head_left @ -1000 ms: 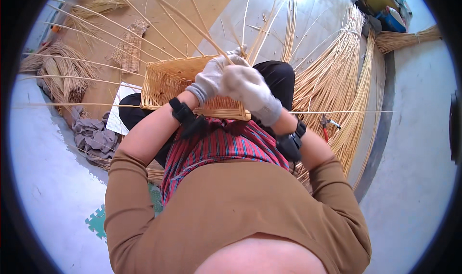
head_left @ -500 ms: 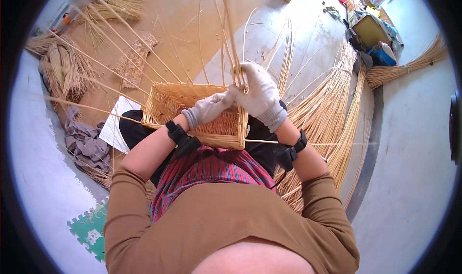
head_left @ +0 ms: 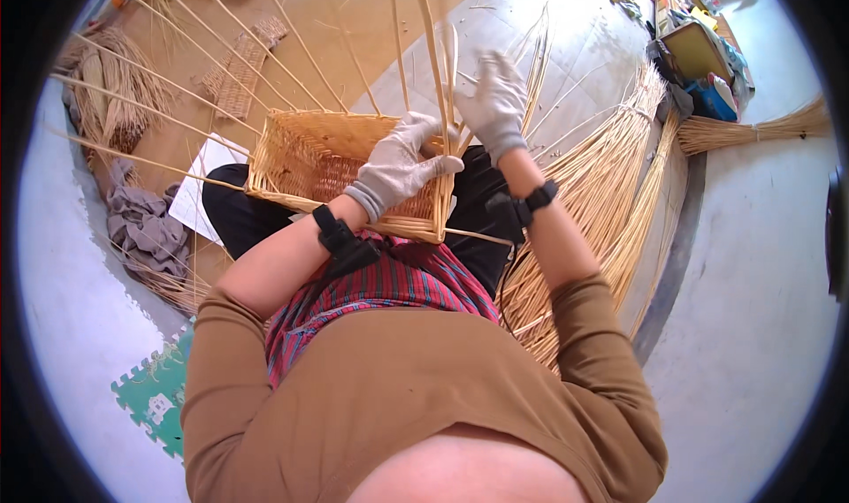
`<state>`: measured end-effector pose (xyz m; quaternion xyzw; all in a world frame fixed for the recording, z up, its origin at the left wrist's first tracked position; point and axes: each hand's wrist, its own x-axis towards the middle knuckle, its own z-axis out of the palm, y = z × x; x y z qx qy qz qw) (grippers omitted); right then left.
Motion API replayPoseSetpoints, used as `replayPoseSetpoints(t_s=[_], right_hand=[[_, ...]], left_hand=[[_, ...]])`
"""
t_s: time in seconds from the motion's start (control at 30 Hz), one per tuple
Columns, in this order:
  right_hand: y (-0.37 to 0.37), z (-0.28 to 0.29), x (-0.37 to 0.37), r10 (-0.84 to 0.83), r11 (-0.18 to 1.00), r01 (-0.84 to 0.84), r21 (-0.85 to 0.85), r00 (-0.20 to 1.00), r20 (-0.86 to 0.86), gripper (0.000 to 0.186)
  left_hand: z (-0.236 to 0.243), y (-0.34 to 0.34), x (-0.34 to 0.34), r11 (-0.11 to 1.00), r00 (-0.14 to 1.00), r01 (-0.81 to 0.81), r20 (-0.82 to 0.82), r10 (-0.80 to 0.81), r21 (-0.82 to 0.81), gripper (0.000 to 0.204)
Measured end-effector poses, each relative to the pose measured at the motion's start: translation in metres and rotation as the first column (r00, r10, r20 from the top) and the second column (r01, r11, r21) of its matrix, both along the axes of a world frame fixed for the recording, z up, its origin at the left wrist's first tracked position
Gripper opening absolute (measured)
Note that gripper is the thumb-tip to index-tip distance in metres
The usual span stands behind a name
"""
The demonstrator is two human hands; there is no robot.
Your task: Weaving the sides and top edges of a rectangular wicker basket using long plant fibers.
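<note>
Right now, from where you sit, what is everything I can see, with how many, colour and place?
Basket: one, tan, on the lap
Canes: many, tan, sticking out from the basket
Cane bundles: at least three, tan, right side
Cane heap: one, tan, upper left
Woven panel: one, tan, floor, upper left
Paper: one, white, left of the lap
Cloth: one, grey, left floor
Mat: one, green, lower left
Cabinet-like box: one, yellow-brown, upper right, with clutter
Striped garment: one, red, at the waist
Top: one, brown, upper body
Left hand: one, greyish-white glove, gripping the basket's right end
Right hand: one, greyish-white glove, raised beside the canes
</note>
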<state>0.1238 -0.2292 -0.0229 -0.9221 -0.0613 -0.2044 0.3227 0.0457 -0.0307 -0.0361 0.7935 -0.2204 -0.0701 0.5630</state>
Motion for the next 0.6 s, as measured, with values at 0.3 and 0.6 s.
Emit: replayPoseSetpoints(t_s=[0.3, 0.6], right_hand=[[-0.008, -0.047, -0.037, 0.17, 0.618, 0.189, 0.763, 0.916, -0.364, 0.069], [0.005, 0.053, -0.134, 0.382, 0.902, -0.211, 0.377, 0.797, -0.468, 0.023]], left_hand=[[-0.005, -0.006, -0.001, 0.995, 0.999, 0.023, -0.043, -0.027, -0.097, 0.057], [0.034, 0.01, -0.016, 0.779, 0.934, -0.175, -0.352, -0.063, -0.603, 0.024]])
